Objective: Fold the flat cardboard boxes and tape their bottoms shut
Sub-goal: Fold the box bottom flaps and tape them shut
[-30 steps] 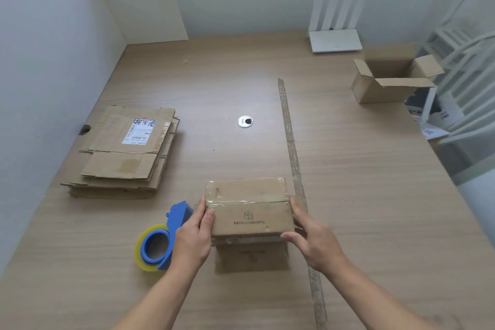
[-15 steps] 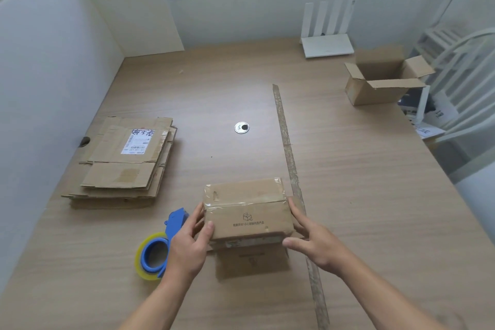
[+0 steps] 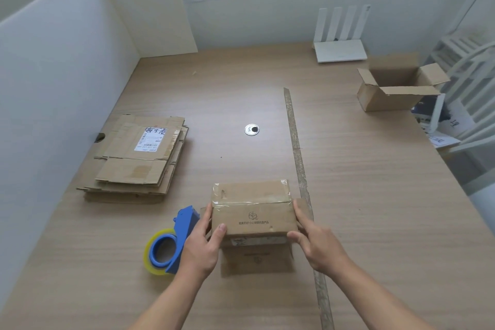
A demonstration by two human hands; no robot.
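Item: small cardboard box (image 3: pixel 253 211), taped bottom up, on the near middle of the table (image 3: pixel 375 195), my left hand (image 3: pixel 199 246) and right hand (image 3: pixel 317 246) clasping its ends with curled fingers; risk: flipped carelessly, its loose lower flaps may snag, or it may knock the tape dispenser (image 3: pixel 171 244) just beside.

The wooden table (image 3: pixel 375 209) carries a flat cardboard stack (image 3: pixel 136 163) at left, a blue tape dispenser (image 3: pixel 171 244) in front, a long strip (image 3: pixel 297 147), a metal grommet (image 3: pixel 251 129) mid-table, an open box (image 3: pixel 388 96) and white router (image 3: pixel 340 51) behind.

The left hand's (image 3: pixel 199 246) thumb has crept slightly further across the box (image 3: pixel 253 218), it seems.
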